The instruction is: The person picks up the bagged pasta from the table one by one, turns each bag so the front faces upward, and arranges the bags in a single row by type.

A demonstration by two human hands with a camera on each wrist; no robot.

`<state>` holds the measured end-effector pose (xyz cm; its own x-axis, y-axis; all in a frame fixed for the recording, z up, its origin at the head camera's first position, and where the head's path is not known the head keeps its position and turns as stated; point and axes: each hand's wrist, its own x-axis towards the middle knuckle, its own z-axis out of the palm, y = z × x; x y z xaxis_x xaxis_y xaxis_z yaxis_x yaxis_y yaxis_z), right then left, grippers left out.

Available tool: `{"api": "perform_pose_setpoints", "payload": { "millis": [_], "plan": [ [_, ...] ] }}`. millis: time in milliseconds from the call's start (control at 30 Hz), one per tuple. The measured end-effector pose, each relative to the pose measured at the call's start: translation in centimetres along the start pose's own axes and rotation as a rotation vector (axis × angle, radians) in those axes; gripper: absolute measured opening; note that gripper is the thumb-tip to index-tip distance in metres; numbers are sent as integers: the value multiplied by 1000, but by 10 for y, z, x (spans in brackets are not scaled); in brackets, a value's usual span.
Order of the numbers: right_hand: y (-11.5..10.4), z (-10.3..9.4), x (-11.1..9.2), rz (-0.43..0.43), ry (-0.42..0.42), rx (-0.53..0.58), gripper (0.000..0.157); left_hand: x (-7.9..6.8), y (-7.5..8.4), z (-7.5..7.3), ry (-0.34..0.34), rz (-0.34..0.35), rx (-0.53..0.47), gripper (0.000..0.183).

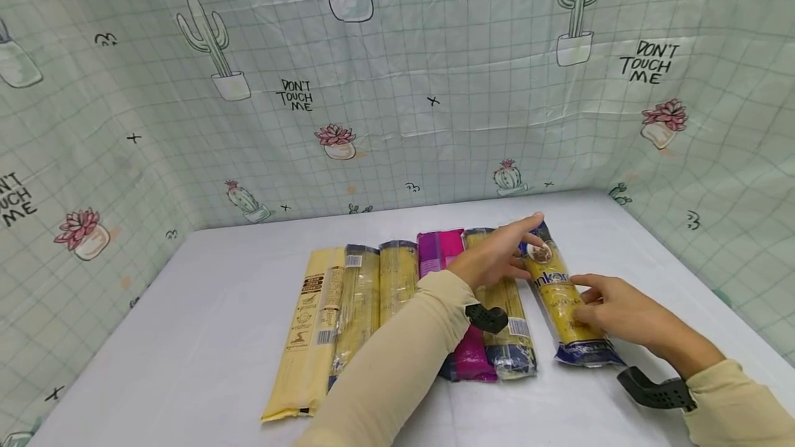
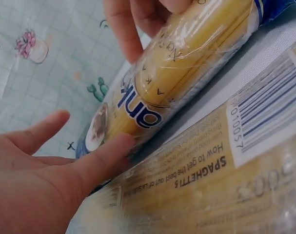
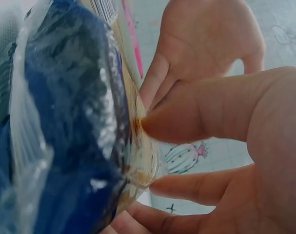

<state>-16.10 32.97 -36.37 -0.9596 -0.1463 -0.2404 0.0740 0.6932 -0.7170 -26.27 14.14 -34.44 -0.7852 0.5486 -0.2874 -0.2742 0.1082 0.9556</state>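
Observation:
A clear-and-blue pack of spaghetti (image 1: 562,305) lies slightly slanted at the right end of a row of pasta packs. My right hand (image 1: 624,309) grips its right side near the lower half, thumb and fingertips against the wrapper; in the right wrist view its blue end (image 3: 74,117) fills the left. My left hand (image 1: 497,254) is at its upper left, fingers fairly straight, with a fingertip touching the wrapper in the left wrist view. Under the left hand lies another spaghetti pack (image 1: 509,323), barcode side up, with a narrow gap between the two.
Further left lie a magenta pack (image 1: 472,354), two clear spaghetti packs (image 1: 397,274) (image 1: 360,295) and a cream-yellow pack (image 1: 304,336), side by side. They rest on a white table (image 1: 186,336). A cactus-print cloth (image 1: 397,54) hangs behind and at both sides.

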Motion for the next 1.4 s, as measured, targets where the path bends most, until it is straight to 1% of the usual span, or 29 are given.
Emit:
{"api": "perform_pose_setpoints", "payload": {
  "millis": [100, 233, 333, 500, 600, 700, 800, 900, 1000, 1100, 1200, 1333, 1400],
  "plan": [
    [0, 0, 1, 0, -9, -4, 77, -1, 1, -4, 24, -16, 35, 57],
    [0, 0, 0, -47, 21, -49, 76, -2, 3, -10, 34, -16, 85, 47],
    [0, 2, -1, -70, 53, -70, 71, -6, 5, -15, 9, 4, 145, 45],
    [0, 5, 0, -67, 87, -72, 66, -12, 4, -24, -29, 24, 280, 44],
    [0, 7, 0, -67, 111, -78, 66, -14, 2, -29, -37, 35, 311, 42],
    [-2, 9, 0, -84, 149, -102, 64, -17, 1, -34, -48, 67, 333, 40],
    [-5, 12, -1, -100, 196, -142, 61, -19, 1, -40, -64, 119, 369, 40],
    [-9, 15, -2, -114, 233, -164, 60, -20, 2, -45, -72, 149, 391, 40],
    [-12, 17, -3, -141, 263, -177, 58, -21, 4, -49, -41, 146, 410, 39],
    [-14, 20, -5, -176, 284, -190, 55, -22, 5, -52, 19, 124, 421, 36],
    [-18, 23, -6, -200, 295, -192, 51, -23, 4, -55, 64, 115, 427, 33],
    [-25, 29, -8, -230, 291, -150, 46, -22, 0, -60, 104, 137, 433, 32],
    [-28, 32, -9, -248, 267, -79, 45, -21, -2, -62, 123, 151, 462, 32]
  ]
}}
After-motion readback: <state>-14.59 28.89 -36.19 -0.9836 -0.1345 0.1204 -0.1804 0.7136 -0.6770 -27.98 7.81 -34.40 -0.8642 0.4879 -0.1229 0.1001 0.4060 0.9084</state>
